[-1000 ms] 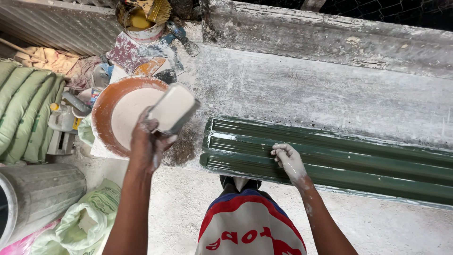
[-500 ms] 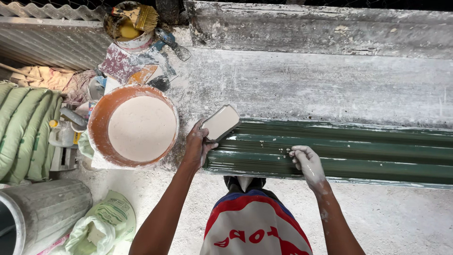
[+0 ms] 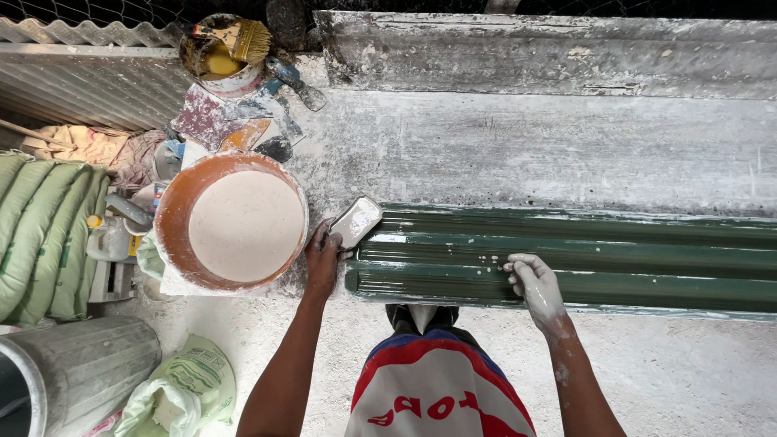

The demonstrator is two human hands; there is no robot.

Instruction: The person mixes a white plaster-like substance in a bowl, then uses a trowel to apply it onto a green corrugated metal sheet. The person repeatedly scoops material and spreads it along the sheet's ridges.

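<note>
Gripping a flat pale spreader (image 3: 356, 221) in closed fingers, the left hand (image 3: 322, 260) sat at the left end of the long green ribbed moulding (image 3: 566, 257), with the blade angled up and to the right so that its tip lay over the moulding's top-left corner. The moulding lay on the rough grey floor (image 3: 518, 154) with its long axis running straight from left to right, away from that hand and out past the right edge of the view. The right hand (image 3: 534, 283), coated in white paste, rested further along the same piece, fingers loosely curled and pressed flat on the nearer ridge, holding nothing. So the left hand was the one nearer the end of the moulding and also the one nearer the orange basin of pale paste (image 3: 233, 222), which stood just beside it to the left, touching neither the moulding nor the blade as far as could be seen. White specks dotted the green ridges between the two hands
</note>
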